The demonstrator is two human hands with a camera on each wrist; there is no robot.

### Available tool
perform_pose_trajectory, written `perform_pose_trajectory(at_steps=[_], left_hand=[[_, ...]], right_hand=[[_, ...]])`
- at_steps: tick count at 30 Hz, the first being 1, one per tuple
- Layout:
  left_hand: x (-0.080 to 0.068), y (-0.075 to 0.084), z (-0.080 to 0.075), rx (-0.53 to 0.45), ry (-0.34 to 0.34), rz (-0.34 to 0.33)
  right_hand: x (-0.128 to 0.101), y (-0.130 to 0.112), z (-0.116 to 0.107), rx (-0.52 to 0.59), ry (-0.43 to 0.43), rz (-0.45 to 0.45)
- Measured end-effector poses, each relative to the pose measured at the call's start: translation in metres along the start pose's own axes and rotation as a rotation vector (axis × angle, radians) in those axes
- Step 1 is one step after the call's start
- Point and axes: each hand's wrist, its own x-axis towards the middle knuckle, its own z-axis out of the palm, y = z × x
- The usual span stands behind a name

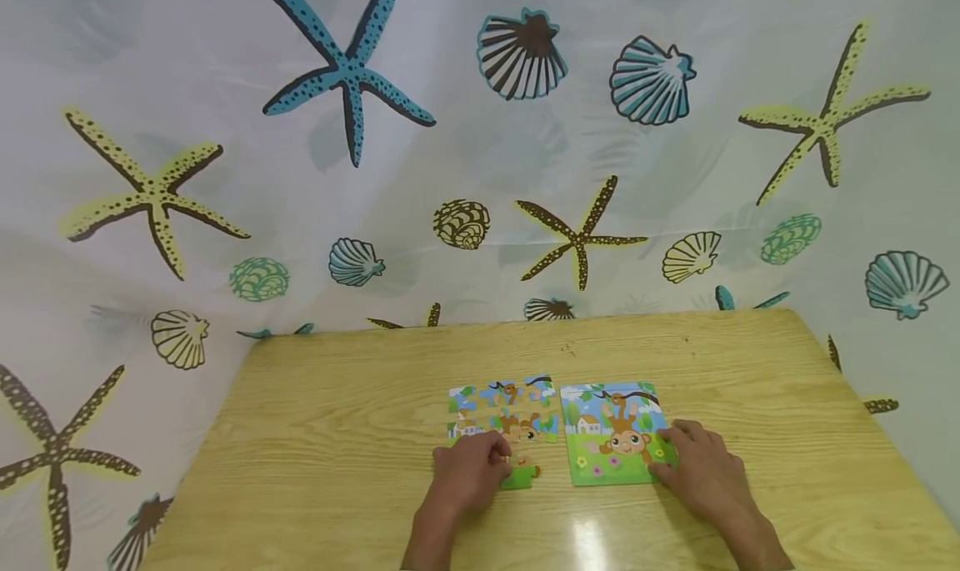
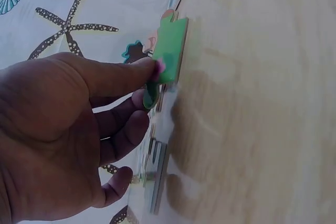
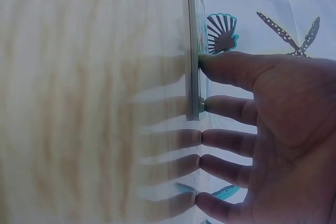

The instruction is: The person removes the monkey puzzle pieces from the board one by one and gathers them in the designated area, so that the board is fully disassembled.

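Note:
Near the front of the wooden table, my left hand [image 1: 468, 471] pinches a green jigsaw puzzle piece [image 2: 170, 51] between thumb and index finger. The piece is held slightly off the surface in the left wrist view, and its other fingers curl loosely. Behind that hand lie several puzzle pieces [image 1: 504, 396] in rows, showing parts of a monkey, a house and trees. To their right is a square monkey picture board [image 1: 600, 446]. Its right edge is touched by the thumb and index finger of my right hand [image 1: 705, 471], whose other fingertips rest on the table in the right wrist view.
The light wooden table [image 1: 337, 421] extends to both sides of the hands. A white cloth [image 1: 420, 154] printed with starfish and shells hangs behind the table and along its sides.

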Motion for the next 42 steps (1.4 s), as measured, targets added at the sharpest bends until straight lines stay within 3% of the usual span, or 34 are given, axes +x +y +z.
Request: perform_pose_trajectory(at_steps=[4,10,16,22,27,33,42], left_hand=[[0.0,-0.004,0.0,0.047,0.029,-0.04],[-0.002,-0.004,-0.001,0.096,0.079,-0.034],[-0.001,-0.001,-0.002,0.04,0.1,0.003],[0.004,0.023,0.006,-0.004,0.086,0.096],[0.013,0.047,0.026,0.066,0.075,0.193],[0.029,0.075,0.05,0.186,0.009,0.285],[0.046,0.105,0.079,0.306,-0.059,0.304]], right_hand=[[0.0,0.003,0.001,-0.002,0.006,-0.006],[0.0,0.004,0.001,-0.006,0.016,-0.009],[-0.001,0.006,0.001,-0.009,0.021,-0.007],[-0.004,0.007,-0.001,0.007,0.019,-0.022],[-0.007,0.011,-0.002,0.037,0.019,-0.042],[-0.014,0.02,-0.003,0.026,0.012,-0.071],[-0.018,0.03,-0.003,-0.001,0.009,-0.112]])
